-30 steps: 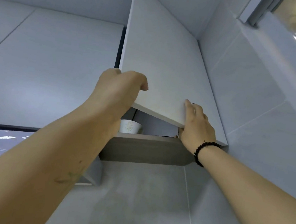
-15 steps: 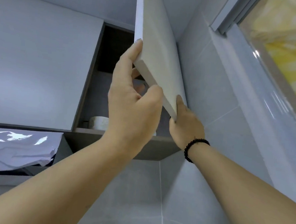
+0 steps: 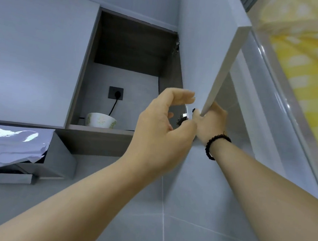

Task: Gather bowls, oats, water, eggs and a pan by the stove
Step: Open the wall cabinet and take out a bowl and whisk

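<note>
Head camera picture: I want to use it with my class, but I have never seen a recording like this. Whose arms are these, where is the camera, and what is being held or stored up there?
No machine here: these are a person's two bare arms, filmed by a wide-angle camera worn on their head. It looks up at a wall cupboard.

The right hand, with a dark bead bracelet on its wrist, grips the lower corner of the cupboard door, which is swung open. The left hand hangs in front of the opening with loosely curled fingers and holds nothing.

Inside, on the bottom shelf, stands one pale bowl with a green pattern. Behind it a black cable runs up to a plug in a wall socket. To the left of the cupboard is crinkled shiny foil.
</note>
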### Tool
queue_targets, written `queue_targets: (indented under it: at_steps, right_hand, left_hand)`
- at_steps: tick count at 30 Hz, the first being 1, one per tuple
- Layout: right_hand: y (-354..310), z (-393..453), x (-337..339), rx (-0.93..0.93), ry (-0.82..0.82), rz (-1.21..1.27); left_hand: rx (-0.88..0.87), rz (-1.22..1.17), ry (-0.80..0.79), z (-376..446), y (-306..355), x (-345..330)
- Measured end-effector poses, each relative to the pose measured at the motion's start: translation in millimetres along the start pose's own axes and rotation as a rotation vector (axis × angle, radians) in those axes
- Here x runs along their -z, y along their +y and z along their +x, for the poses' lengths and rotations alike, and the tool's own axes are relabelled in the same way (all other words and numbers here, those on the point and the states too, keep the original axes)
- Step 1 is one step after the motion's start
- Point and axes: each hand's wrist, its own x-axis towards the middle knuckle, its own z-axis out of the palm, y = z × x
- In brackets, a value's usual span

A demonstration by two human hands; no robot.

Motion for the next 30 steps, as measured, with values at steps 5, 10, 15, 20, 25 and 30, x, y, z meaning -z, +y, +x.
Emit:
queue_targets:
  at_steps: [5,10,15,20,25,30]
  right_hand:
    - [6.4,2.9,8.1,-0.032,0.026,-0.012]
    - [14.9,2.4,9.0,-0.004,0.020,-0.138]
    - [11.2,3.6,15.0,-0.090,0.082,-0.108]
    - [16.0,5.2,20.6,-0.136,0.112,-0.140]
    - [15.0,2.2,20.1,-0.172,0.135,-0.116]
    - [-4.5,-30.2,18.5,-0.256,0.148,0.070]
  left_hand:
    - [0.073,0.147,0.001,-5.6,-14.8,2.4]
    - [0.116,0.234,-0.033,-9.5,-25.9,16.9]
    - [0.176,0.402,-0.055,-10.6,-37.7,31.7]
    - [0.229,0.439,-0.048,-15.1,-53.9,45.3]
    - [0.261,0.462,-0.061,-21.1,-70.2,49.8]
    - [0.320,0.481,-0.104,-28.3,-88.8,49.2]
